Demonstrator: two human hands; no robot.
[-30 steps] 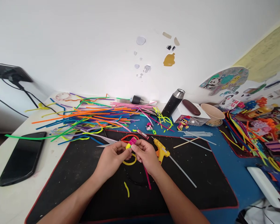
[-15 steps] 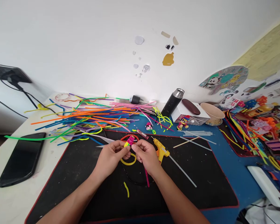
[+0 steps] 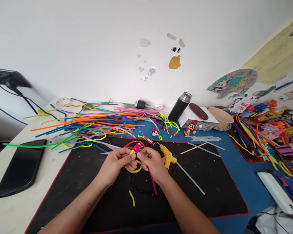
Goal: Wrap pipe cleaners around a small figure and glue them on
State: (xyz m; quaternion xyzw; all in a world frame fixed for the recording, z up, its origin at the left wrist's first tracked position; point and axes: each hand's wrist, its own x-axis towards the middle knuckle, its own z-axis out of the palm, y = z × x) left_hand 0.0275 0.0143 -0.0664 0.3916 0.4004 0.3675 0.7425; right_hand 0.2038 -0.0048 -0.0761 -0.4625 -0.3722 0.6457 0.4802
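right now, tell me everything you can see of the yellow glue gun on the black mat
The yellow glue gun looks like hard plastic, with a small pale label on its body and an orange trigger partly hidden by the right hand. It lies on the black mat, its nozzle pointing toward the upper left of the view. A long translucent glue stick juts from its rear toward the lower right. Whether the hand touches it cannot be told.

The small piece (image 3: 137, 148) is magenta and yellow-green, the glue gun (image 3: 169, 156) yellow and orange, the mat (image 3: 197, 191) black edged red
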